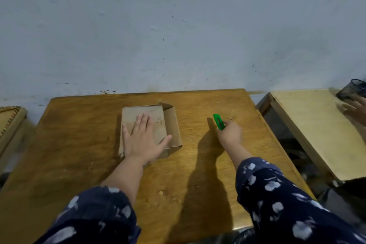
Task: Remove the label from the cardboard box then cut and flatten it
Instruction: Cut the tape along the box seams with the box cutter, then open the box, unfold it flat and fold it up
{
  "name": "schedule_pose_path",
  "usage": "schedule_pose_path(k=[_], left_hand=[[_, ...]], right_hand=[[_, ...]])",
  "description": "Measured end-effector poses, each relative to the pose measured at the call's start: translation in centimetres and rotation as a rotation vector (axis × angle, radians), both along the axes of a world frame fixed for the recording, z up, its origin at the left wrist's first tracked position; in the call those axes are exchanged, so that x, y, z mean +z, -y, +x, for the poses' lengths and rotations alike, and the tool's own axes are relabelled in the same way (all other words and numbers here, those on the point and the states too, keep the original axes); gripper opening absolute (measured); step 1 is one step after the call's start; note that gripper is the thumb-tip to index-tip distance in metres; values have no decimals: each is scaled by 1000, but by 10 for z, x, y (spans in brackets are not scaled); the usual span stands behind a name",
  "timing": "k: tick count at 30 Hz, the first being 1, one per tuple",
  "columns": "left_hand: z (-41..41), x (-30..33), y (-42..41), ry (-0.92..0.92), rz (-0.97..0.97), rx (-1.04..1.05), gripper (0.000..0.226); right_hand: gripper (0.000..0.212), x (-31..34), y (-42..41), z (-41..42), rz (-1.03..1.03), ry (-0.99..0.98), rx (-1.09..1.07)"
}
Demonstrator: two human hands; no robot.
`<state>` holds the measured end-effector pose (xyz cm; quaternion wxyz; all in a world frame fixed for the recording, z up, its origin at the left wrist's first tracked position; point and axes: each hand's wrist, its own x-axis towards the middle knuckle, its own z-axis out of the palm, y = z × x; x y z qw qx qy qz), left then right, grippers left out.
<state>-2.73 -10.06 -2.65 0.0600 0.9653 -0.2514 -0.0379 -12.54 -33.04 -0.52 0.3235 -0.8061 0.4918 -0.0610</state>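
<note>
A brown cardboard box (158, 125) lies pressed flat on the wooden table (79, 154), with one flap sticking out on its right side and dark writing on top. My left hand (142, 140) rests palm down on the box, fingers spread. To the right of the box, my right hand (230, 133) is closed around a green utility cutter (218, 122), whose tip points away from me just above the table. No label is visible on the box.
A pale wooden table (316, 128) stands to the right across a dark gap. Another person's hand (356, 111) and a dark mesh basket (354, 89) are at its far right edge. A woven object (10, 121) sits at the left. A blue-grey wall lies behind.
</note>
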Motion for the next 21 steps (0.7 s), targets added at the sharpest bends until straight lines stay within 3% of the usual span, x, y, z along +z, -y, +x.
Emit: schedule_pose_path(k=[12,18,21], left_hand=[[3,-8,-1,66,-6,25,97],[1,-5,-1,87,-9,26,95],[-2,-2,-2,77,-37,27,92]], right_hand=[[50,-35,48,25,-33,-24,66],[50,-26,19,11,-211,-80,88],[44,-23,-18,-1,-188,-8,203]])
